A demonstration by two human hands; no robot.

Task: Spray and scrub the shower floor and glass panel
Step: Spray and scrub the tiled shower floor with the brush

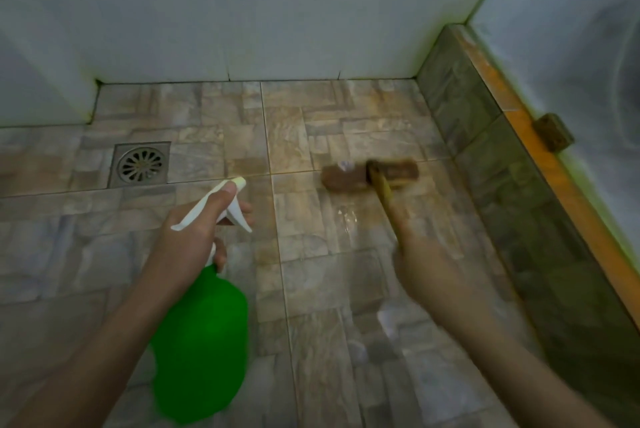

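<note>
Green spray bottle [204, 341] nearest, gripped at its white trigger head by left hand [194, 237], thumb on top, nozzle aimed at shower floor [311, 289]. Right hand [429, 268], blurred, wrapped around handle of scrub brush [370, 174]; brush head down on wet tiles. Drain [141, 164] far left. Glass panel [571, 46] far right, above tiled curb [485, 136].

Wet stone-look shower floor [311, 271], brush head down on it.

The brown brush head [369, 174] rests on the tiles at about one o'clock, blurred. A square metal drain [141, 164] sits flush at eleven o'clock. Small foam patches [389, 322] lie toward five o'clock.
</note>
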